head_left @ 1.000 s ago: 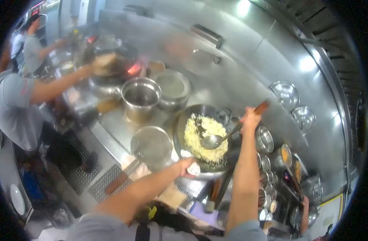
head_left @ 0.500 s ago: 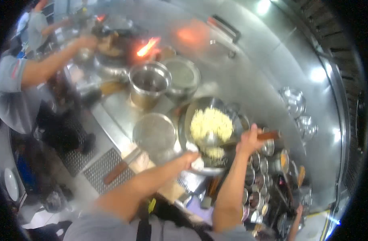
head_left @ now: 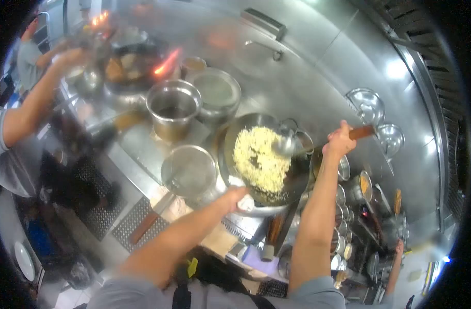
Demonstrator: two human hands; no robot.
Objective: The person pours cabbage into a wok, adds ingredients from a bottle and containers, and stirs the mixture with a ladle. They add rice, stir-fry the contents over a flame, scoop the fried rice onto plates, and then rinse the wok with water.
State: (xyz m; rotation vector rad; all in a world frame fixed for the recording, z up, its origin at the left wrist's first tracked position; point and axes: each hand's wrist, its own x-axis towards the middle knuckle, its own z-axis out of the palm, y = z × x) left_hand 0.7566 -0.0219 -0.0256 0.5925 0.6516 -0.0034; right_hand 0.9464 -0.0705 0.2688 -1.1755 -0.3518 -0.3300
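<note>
My left hand (head_left: 233, 198) is closed on a white cloth (head_left: 246, 203) at the near rim of a dark wok (head_left: 298, 177). Pale yellow, grainy food that looks like rice (head_left: 261, 159) lies in the wok. My right hand (head_left: 340, 142) is wrapped round the wooden handle of a ladle (head_left: 363, 132), to the right of the wok. The ladle's metal bowl, slightly blurred, is over the far right part of the food.
Left of the wok are a strainer (head_left: 188, 171) with a wooden handle, a steel pot (head_left: 173, 121) and a wider pot (head_left: 215, 90). Several ingredient containers (head_left: 360, 188) stand at right. A co-worker's arm (head_left: 34, 105) reaches toward another wok near flames. Two metal bowls (head_left: 367, 105) are at the wall.
My right hand has moved up and right with the ladle, whose bowl has gone from the near side to the far right of the food. The food has spread nearer. The view has shifted.
</note>
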